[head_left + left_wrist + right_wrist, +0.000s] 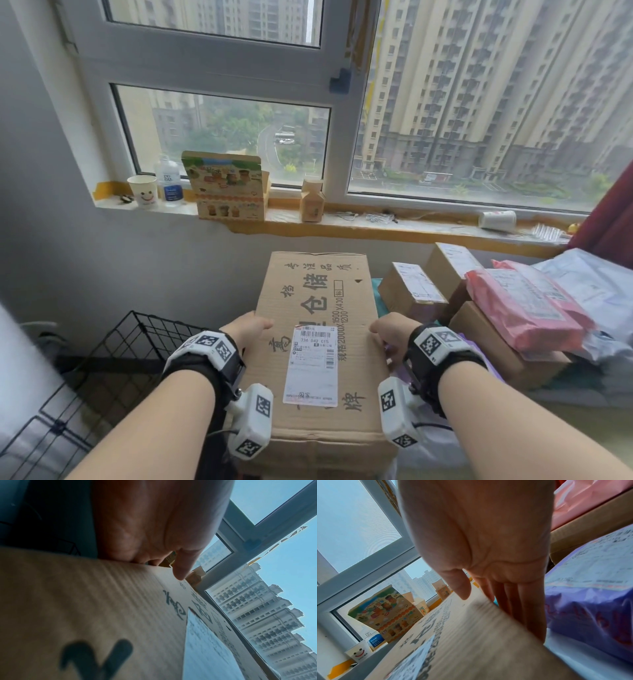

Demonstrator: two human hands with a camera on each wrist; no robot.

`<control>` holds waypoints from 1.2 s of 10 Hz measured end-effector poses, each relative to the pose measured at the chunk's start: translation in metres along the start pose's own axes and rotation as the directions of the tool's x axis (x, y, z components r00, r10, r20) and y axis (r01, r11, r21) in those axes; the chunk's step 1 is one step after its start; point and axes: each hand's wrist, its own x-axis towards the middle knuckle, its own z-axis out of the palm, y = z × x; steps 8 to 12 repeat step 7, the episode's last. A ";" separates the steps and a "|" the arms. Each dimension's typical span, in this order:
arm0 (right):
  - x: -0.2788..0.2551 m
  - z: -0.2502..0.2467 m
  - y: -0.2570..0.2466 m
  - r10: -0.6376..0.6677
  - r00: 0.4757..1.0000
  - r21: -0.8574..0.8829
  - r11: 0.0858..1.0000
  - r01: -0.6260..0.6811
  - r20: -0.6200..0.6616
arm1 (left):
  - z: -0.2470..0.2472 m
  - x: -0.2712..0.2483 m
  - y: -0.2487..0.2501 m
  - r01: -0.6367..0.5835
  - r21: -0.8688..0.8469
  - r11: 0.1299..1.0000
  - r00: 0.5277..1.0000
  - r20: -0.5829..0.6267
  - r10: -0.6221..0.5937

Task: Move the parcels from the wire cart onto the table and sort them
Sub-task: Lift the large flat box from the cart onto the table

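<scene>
Cardboard parcel (pixel 315 329) between both hands' fingers (pixel 527 609)

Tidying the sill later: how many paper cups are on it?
2: a white smiley-face paper cup upright at the sill's left end, a white paper cup on its side towards the right.

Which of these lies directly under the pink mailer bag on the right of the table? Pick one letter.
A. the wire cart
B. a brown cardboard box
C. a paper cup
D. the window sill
B: in the head view the pink mailer bag rests on top of a brown cardboard box, well apart from the wire cart on the left.
</scene>
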 end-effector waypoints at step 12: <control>-0.025 -0.011 0.006 -0.172 0.957 -0.006 0.984 0.176 -0.232 | -0.009 0.005 0.015 -0.121 0.262 0.957 0.972 -0.166 0.168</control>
